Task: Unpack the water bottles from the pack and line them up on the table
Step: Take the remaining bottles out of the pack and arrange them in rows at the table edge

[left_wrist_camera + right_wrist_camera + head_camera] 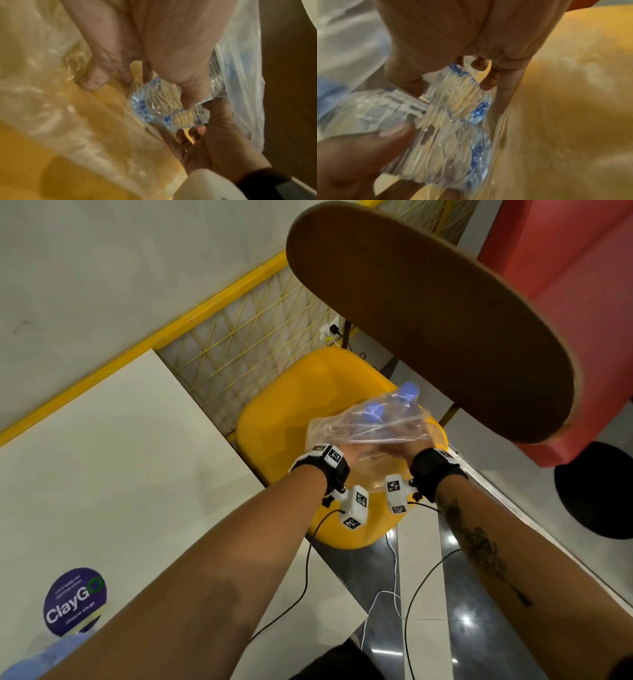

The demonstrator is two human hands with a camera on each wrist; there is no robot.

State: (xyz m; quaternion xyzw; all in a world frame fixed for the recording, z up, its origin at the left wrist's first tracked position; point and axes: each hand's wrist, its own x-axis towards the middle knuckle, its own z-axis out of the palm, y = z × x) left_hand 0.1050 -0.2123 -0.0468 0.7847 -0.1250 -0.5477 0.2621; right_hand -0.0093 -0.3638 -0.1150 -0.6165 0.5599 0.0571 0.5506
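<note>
Chair [291, 405] beneath pack [373, 422], round tabletop [428, 320] overhanging both

The head view is evenly and fairly brightly lit from overhead, with small white glints on the dark glossy floor [466, 619] well back from the fingers, soft shadows on the forearms, and strong wide-angle bending of the straight lines toward the edges. Both wrist views are dimmer, warm-tinted and soft: the wrap [42, 94] spreading away from the fingers smears into pale streaks, and only the bottle [154, 105] right at the fingertips keeps some sharp highlights. In the right wrist view the bottle [453, 121] shows motion blur, and the yellow seat [573, 94] beyond the fingers is out of focus.
</note>
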